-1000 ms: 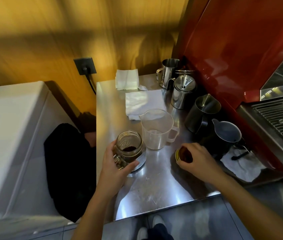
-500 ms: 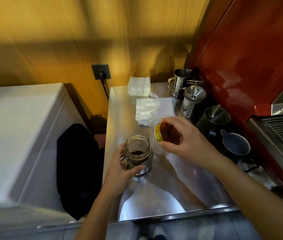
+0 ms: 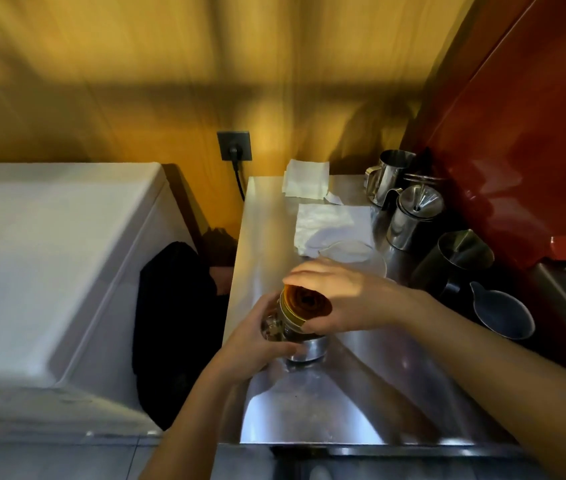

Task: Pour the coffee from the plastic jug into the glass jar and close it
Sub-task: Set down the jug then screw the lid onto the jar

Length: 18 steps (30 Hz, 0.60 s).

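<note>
The glass jar [image 3: 276, 329] stands on the steel counter [image 3: 309, 410], with dark coffee seen through its side. My left hand [image 3: 257, 344] wraps around its left side. My right hand [image 3: 337, 299] holds the gold metal lid [image 3: 304, 304] tilted on the jar's mouth, fingers around its rim. The clear plastic jug [image 3: 354, 252] stands just behind my right hand, mostly hidden by it, and looks empty.
White napkins [image 3: 330, 226] lie behind the jug. Steel pitchers [image 3: 413, 216] and dark pitchers [image 3: 461, 258] line the right side against a red machine [image 3: 524, 150]. A white chest [image 3: 49, 265] stands left of the counter, with a dark gap between them.
My right hand picked the lid up from the counter, carried it left past the jug and set it on the jar's mouth. My left hand kept hold of the jar.
</note>
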Available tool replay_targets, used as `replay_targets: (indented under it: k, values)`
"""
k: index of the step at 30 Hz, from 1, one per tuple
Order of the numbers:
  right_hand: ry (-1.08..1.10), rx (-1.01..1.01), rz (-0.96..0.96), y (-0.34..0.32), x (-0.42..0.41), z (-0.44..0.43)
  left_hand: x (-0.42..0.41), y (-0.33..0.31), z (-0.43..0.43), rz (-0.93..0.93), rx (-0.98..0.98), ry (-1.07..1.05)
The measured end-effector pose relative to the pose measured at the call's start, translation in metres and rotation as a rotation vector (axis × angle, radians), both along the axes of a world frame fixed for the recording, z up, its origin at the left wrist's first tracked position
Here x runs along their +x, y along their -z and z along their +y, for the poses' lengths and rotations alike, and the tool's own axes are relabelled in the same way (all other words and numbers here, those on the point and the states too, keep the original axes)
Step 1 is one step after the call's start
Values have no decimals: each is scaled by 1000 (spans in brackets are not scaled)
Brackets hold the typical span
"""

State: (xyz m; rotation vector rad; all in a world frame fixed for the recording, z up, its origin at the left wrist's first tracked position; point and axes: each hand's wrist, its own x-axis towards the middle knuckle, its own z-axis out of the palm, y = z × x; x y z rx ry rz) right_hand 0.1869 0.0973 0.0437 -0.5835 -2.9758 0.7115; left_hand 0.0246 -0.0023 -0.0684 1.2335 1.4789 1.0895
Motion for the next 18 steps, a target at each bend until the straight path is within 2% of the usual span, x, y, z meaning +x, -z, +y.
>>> replay_targets:
  k: [10,18]
  values:
    - [-202,81,-71,-2,-12,12,-2,4,2,11,-38,10]
    - [-234,124,-72,-6,-6,17,0,5,2,76,-26,36]
